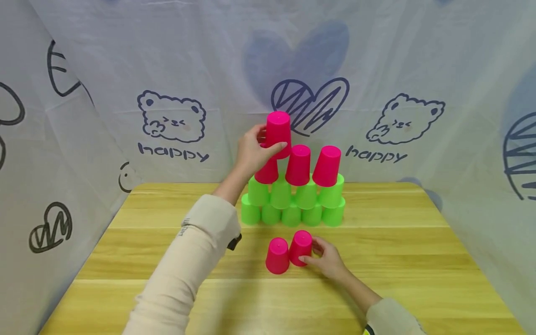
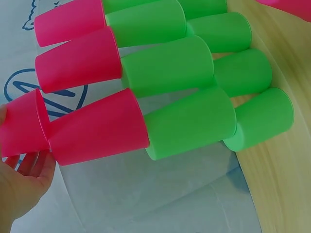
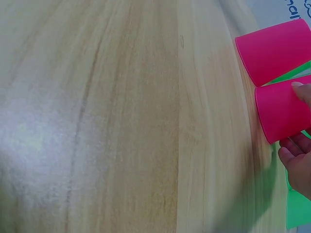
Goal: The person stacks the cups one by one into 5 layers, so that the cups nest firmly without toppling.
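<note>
Upside-down cups form a stacked wall: two rows of green cups (image 1: 280,194) with three pink cups (image 1: 298,165) standing on them. My left hand (image 1: 253,151) grips another pink cup (image 1: 278,132), mouth down, at the top of the leftmost pink one. In the left wrist view, the held cup's rim (image 2: 43,114) meets that lower cup's top end, and my fingers (image 2: 36,167) wrap its side. On the table, my right hand (image 1: 328,258) holds a pink cup (image 1: 301,249) between thumb and fingers. Beside it stands one more inverted pink cup (image 1: 278,256).
The wooden table (image 1: 398,260) extends to both sides of the stack. Behind it hangs a pale cloth (image 1: 234,60) printed with hearts and bears, and more cloth encloses the left and right sides. My left forearm (image 1: 180,265) reaches across the table's left half.
</note>
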Available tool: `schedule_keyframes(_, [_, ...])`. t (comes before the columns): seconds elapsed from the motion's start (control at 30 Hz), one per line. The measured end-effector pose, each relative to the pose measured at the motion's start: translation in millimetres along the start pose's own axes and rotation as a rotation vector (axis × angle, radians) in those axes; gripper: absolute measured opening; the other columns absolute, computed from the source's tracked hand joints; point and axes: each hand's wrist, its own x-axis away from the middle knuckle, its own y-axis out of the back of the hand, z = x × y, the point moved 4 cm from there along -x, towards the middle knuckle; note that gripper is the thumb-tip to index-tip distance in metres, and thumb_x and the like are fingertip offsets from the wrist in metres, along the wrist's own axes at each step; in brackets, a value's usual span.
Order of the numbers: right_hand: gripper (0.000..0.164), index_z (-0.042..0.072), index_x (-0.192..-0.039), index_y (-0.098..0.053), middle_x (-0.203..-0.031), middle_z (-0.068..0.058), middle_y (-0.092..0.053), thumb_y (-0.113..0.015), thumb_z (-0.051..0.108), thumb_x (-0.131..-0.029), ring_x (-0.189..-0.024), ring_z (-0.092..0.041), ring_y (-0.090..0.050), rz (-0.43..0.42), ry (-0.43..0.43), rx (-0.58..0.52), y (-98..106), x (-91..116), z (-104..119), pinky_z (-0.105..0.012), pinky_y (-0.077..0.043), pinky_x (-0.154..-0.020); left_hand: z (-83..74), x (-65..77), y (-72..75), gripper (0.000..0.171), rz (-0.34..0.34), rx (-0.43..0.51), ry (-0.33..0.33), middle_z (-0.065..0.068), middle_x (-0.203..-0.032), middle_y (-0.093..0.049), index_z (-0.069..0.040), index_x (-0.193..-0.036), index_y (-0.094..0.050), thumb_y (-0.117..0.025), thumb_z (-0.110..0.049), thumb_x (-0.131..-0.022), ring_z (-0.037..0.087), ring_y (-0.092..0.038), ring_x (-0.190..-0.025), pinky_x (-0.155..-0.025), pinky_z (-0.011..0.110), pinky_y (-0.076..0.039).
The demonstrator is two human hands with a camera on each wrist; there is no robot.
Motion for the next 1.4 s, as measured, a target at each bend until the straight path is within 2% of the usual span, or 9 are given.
schedule_keyframes(0.5, [0.049,-0.011,-0.119,-0.053,-0.116,-0.028,-0.059,-0.072,-0.004,-0.074,-0.111,-0.04,-0.056,-0.008,0.044,0.003,-1,1,-1,-0.041,-0.047,-0.097,-3.4,-6.5,-9.0,0.058,-0.008,-0.001,-0.02,0.012,-0.123,-0.059,-0.006,-0.132,-0.047,-0.071,-0.021,-0.081,0.026,-0.059,-0.108,-0.09,0.034,-0.052])
schedule_keyframes(0.87, [0.05,-0.009,-0.12,-0.054,-0.118,-0.026,-0.059,-0.073,0.002,-0.075,-0.114,-0.038,-0.055,0.02,0.021,-0.009,0,3,1,-0.039,-0.046,-0.099,-4.0,-7.0,-11.9,0.056,-0.023,0.008,0.004,0.011,-0.123,-0.058,-0.007,-0.131,-0.047,-0.07,-0.021,-0.082,0.025,-0.058,-0.108,-0.09,0.034,-0.052])
schedule_keyframes(1.17, [0.048,-0.01,-0.118,-0.054,-0.113,-0.026,-0.061,-0.073,0.0,-0.075,-0.11,-0.037,-0.057,-0.008,0.025,0.006,5,1,5,-0.038,-0.048,-0.096,-3.4,-7.8,-12.4,0.056,-0.033,0.002,0.002,0.012,-0.122,-0.059,-0.006,-0.132,-0.047,-0.07,-0.019,-0.082,0.025,-0.059,-0.107,-0.09,0.034,-0.052])
schedule_keyframes(1.4, [0.047,-0.01,-0.116,-0.056,-0.11,-0.025,-0.063,-0.074,0.003,-0.075,-0.107,-0.036,-0.059,-0.028,0.057,0.032,9,2,10,-0.041,-0.049,-0.095,-4.4,-6.6,-10.5,0.064,-0.037,-0.017,-0.017,0.012,-0.13,-0.053,-0.006,-0.136,-0.042,-0.071,-0.023,-0.081,0.026,-0.052,-0.116,-0.093,0.036,-0.05])
